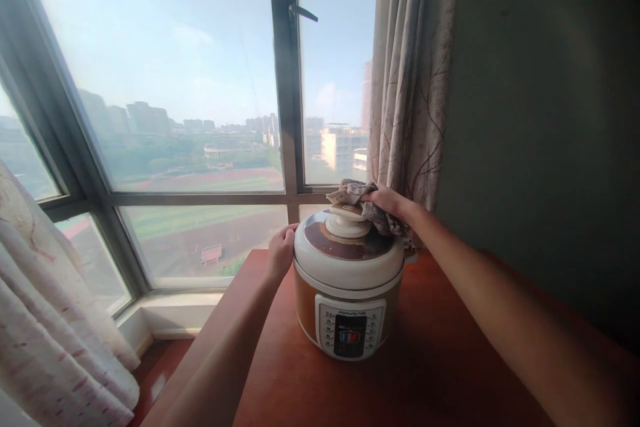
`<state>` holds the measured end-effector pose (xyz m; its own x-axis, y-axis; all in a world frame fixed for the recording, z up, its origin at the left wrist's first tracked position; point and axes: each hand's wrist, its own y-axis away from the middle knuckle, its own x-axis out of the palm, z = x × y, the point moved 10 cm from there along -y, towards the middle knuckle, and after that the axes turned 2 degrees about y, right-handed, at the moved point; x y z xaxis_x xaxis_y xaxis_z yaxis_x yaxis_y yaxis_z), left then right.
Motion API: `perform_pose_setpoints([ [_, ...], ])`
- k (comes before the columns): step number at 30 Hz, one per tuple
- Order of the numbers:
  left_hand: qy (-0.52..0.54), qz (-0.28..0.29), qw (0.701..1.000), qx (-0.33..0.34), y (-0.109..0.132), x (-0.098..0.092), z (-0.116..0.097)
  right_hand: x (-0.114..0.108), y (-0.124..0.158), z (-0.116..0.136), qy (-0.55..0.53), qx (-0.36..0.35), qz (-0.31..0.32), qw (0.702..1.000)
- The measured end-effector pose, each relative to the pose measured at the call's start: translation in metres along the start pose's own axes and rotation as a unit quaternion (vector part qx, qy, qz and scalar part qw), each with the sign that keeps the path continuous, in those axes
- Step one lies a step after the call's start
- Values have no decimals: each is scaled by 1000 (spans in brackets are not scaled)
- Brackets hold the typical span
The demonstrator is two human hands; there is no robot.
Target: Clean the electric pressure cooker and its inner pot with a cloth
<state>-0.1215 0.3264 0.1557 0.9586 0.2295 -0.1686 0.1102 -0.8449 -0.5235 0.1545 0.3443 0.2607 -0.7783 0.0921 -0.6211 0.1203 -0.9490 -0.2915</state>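
A white and tan electric cooker (350, 285) stands upright on a reddish-brown table, its control panel facing me. On its lid, which has a dark brown ring, sits a white raised knob (348, 223). My right hand (391, 201) is closed on a crumpled grey patterned cloth (379, 217), which lies against the right side of the knob and the lid. At the cooker's upper left edge, my left hand (281, 248) touches the rim with its fingers bent; part of them is hidden behind the cooker.
The table (425, 360) extends around the cooker. Behind it is a large window with a grey frame (287, 80) and a handle (303, 13). Curtains hang at the left (45, 320) and right (410, 67), beside a dark wall (530, 133).
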Motion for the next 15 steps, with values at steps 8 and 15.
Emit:
perform_pose_setpoints([
  [8, 1, -6, 1000, -17, 1, 0, -1, -5, 34, -40, 21, -14, -19, 999],
  [15, -8, -18, 999, -28, 1, -2, 2, -4, -16, -54, 43, 46, -18, 998],
])
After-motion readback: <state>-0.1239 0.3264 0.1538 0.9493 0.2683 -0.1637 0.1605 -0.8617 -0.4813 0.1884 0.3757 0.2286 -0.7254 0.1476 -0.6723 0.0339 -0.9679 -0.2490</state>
